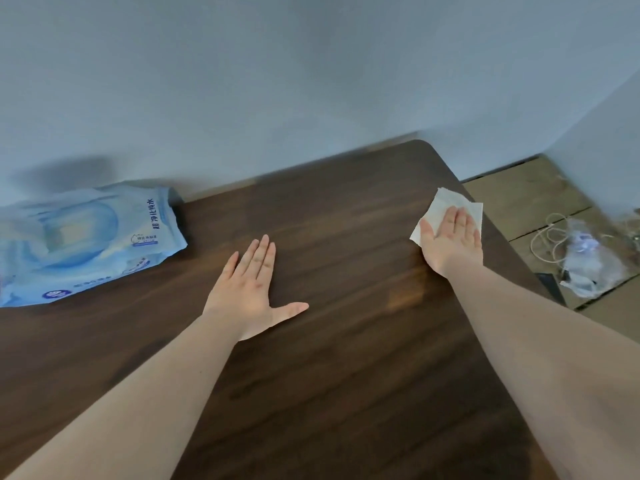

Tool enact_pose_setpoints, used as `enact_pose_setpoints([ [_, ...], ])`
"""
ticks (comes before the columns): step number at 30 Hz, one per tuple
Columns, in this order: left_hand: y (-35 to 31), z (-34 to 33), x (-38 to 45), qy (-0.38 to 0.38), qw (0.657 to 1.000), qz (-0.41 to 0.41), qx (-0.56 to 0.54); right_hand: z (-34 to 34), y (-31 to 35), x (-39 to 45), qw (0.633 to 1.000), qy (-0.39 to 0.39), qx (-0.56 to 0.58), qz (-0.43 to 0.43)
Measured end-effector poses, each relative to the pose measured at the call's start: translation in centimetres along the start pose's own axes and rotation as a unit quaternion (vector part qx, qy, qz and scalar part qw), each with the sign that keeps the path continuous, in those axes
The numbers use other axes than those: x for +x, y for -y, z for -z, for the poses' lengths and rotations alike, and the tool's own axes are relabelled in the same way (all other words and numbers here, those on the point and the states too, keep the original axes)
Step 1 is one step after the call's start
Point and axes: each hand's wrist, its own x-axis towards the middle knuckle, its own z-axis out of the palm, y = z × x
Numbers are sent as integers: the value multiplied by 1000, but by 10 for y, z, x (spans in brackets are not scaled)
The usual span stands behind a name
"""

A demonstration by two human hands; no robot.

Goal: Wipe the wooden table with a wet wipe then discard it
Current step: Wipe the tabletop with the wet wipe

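Wooden table (346, 358), dark-grained, fills my view from the near edge to the wall (277, 64), and I count one of it, two bare hands, one wet wipe and one wipes pack. Nearest to me, my two forearms reach in from the bottom corners. My left hand (249, 289) lies flat on the table left of centre, palm down, four fingers together pointing far and the thumb splayed to the right; it holds nothing. Farther on and to the right, my right hand (450, 237) presses flat on the white wet wipe (443, 206), fingers extended, nothing gripped, only pinning the sheet under palm and fingers. That wipe sits close to the table's right edge, near its far rounded corner; its crumpled far corner pokes out beyond my fingertips, and its long axis runs roughly from near-left to far-right. At the far left, against the wall, the blue wipes pack (86, 237) lies flat, well apart from both hands. Nothing lies on the table between the hands. Beyond the right edge, on the floor (526, 199), I see a clear plastic bag (588, 261) with a tangled white cable (547, 244).
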Motion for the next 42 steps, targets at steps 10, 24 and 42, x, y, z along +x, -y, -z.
enact_pose_setpoints([
  [10,15,6,-30,25,999,19,-21,-19,28,-53,1000,12,-1,-28],
  [24,179,-55,-232,-28,970,230,-68,-94,208,-218,959,52,-84,266],
  [42,309,-148,-445,-46,868,471,-151,-222,454,-477,800,95,-158,571],
])
